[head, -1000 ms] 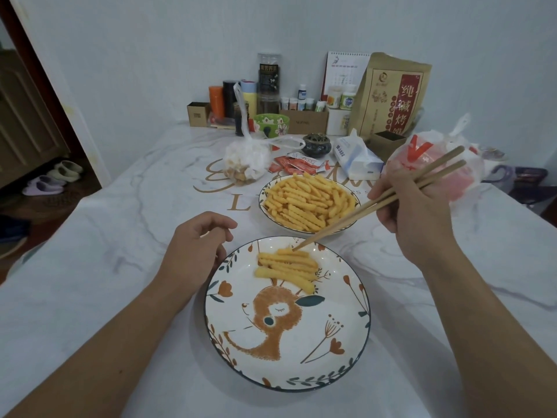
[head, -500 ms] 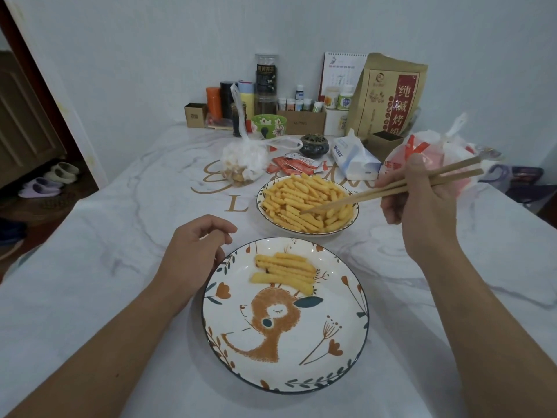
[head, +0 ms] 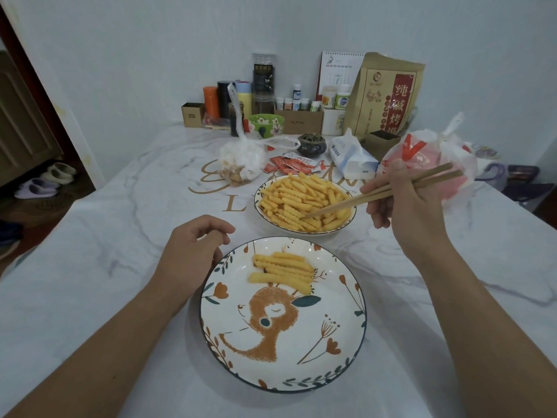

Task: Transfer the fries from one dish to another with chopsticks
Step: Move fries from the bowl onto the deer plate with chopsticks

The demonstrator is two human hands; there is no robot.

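A white bowl (head: 331,229) heaped with crinkle fries (head: 297,197) sits mid-table. In front of it lies a deer-painted plate (head: 340,333) with several fries (head: 283,270) near its far side. My right hand (head: 404,200) grips wooden chopsticks (head: 379,194), whose tips dip into the fry heap at the bowl's right part. My left hand (head: 193,251) rests on the table beside the plate's left rim, fingers loosely curled and holding nothing.
Behind the bowl lie a tied plastic bag of snacks (head: 241,164), red sauce packets (head: 292,165), a tissue pack (head: 351,158) and a red-and-white bag (head: 431,158). Bottles, boxes and a brown paper bag (head: 385,98) line the wall. The table's right edge is near.
My right hand moved the chopstick tips away from the deer plate and up into the fry bowl. The left hand stayed beside the plate.
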